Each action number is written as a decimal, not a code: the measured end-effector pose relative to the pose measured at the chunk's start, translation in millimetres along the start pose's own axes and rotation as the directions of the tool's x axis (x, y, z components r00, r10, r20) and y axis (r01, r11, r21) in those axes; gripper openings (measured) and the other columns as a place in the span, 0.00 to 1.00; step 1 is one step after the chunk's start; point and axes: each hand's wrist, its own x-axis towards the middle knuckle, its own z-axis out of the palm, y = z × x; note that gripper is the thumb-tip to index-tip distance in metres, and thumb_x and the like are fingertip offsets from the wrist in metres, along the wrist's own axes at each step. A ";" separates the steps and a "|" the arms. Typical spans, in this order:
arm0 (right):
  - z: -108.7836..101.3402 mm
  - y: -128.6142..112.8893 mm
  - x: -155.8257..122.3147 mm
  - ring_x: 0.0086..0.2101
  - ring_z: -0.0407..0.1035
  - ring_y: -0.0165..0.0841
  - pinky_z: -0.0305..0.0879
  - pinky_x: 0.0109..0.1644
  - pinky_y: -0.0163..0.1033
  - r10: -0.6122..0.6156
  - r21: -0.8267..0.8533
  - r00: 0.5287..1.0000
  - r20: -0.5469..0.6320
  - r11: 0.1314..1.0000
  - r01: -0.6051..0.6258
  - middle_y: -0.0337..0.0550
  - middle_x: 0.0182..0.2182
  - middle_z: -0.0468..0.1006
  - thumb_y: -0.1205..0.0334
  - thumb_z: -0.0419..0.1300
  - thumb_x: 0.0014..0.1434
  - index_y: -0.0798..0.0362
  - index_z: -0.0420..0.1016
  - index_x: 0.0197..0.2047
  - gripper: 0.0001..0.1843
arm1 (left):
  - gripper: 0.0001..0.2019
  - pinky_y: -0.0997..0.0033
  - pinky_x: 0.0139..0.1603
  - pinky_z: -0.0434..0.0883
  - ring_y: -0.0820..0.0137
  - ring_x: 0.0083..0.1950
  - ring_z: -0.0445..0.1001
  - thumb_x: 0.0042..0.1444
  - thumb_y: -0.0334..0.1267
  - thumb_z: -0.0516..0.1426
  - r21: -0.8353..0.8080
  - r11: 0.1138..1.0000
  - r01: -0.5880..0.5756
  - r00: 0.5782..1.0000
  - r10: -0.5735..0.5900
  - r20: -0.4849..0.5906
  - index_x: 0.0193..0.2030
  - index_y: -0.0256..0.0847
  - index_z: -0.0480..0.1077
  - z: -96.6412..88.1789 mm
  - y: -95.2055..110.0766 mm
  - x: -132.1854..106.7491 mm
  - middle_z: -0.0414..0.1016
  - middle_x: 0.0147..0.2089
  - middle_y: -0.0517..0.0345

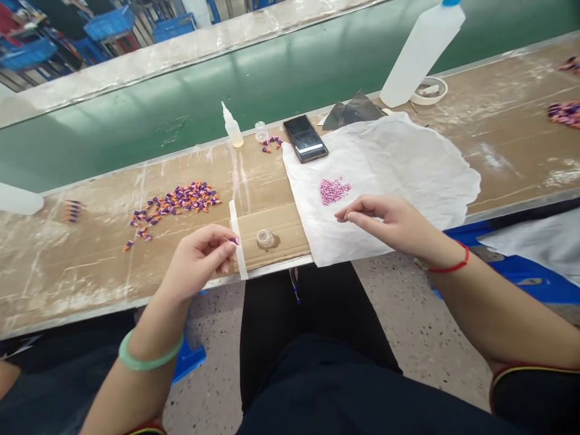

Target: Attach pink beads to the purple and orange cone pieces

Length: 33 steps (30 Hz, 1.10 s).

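My left hand point(202, 260) is closed in a pinch on a small purple piece point(234, 240), just left of a white strip point(238, 238). To the right of it a small clear round container point(264, 238) sits on a piece of cardboard. My right hand point(385, 220) hovers over the white cloth point(408, 157), fingers stretched forward and thumb slightly apart, with nothing visible in it. Right by its fingertips lies a small heap of pink beads point(334, 191). A spread pile of purple and orange pieces point(181, 199) lies beyond my left hand.
A phone point(305, 138) rests partly on the cloth. Behind stand a small dropper bottle point(232, 127), a clear cup point(261, 130), and a large white bottle point(421, 54) beside a tape roll point(430, 90). A green belt point(290, 60) runs along the table's far edge.
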 end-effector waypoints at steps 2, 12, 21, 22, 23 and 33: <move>-0.3 12.3 3.7 0.39 0.77 0.41 0.72 0.40 0.46 -0.032 -0.078 0.998 -0.053 0.997 0.028 0.45 0.37 0.83 0.51 0.56 0.64 0.49 0.79 0.36 0.14 | 0.12 0.79 0.17 0.64 0.77 0.17 0.66 0.50 0.43 0.72 -0.148 0.989 0.030 0.999 -0.026 0.029 0.34 0.40 0.78 15.9 -0.7 -2.8 0.71 0.21 0.62; 26.2 46.2 41.7 0.40 0.70 0.45 0.68 0.48 0.52 -0.247 -0.411 0.967 -0.066 0.890 0.199 0.49 0.36 0.80 0.64 0.58 0.60 0.50 0.81 0.37 0.09 | 0.14 0.83 0.17 0.59 0.81 0.20 0.62 0.46 0.42 0.75 -0.560 0.811 0.167 0.984 -0.169 0.048 0.34 0.42 0.77 69.6 -7.7 -15.2 0.69 0.25 0.64; 25.6 46.8 37.1 0.39 0.69 0.44 0.64 0.50 0.51 -0.241 -0.367 0.968 -0.066 0.908 0.201 0.47 0.36 0.80 0.67 0.58 0.60 0.50 0.77 0.35 0.07 | 0.14 0.80 0.16 0.59 0.81 0.16 0.60 0.48 0.44 0.73 -0.577 0.777 0.251 0.967 -0.234 0.104 0.36 0.43 0.75 77.7 -7.2 -19.7 0.70 0.23 0.65; 25.2 47.0 37.4 0.39 0.69 0.44 0.64 0.50 0.51 -0.236 -0.363 0.970 -0.066 0.911 0.197 0.47 0.35 0.80 0.67 0.58 0.59 0.50 0.77 0.34 0.06 | 0.15 0.80 0.16 0.61 0.80 0.16 0.61 0.48 0.44 0.73 -0.566 0.789 0.239 0.969 -0.230 0.089 0.36 0.43 0.75 79.2 -7.8 -19.4 0.70 0.22 0.65; 25.0 47.2 38.0 0.39 0.69 0.43 0.64 0.50 0.51 -0.234 -0.358 0.970 -0.062 0.913 0.197 0.47 0.35 0.80 0.67 0.59 0.59 0.50 0.76 0.34 0.06 | 0.15 0.79 0.17 0.62 0.79 0.17 0.63 0.47 0.44 0.73 -0.553 0.803 0.221 0.973 -0.222 0.066 0.36 0.43 0.75 81.0 -8.3 -19.0 0.71 0.22 0.64; 26.9 45.0 41.0 0.39 0.69 0.43 0.64 0.51 0.51 -0.240 -0.343 0.970 -0.029 0.914 0.216 0.46 0.35 0.81 0.67 0.59 0.59 0.50 0.74 0.31 0.06 | 0.12 0.80 0.21 0.71 0.74 0.23 0.76 0.41 0.38 0.75 -0.530 0.830 0.173 0.971 -0.233 -0.050 0.31 0.43 0.80 93.7 -10.4 -17.3 0.79 0.30 0.58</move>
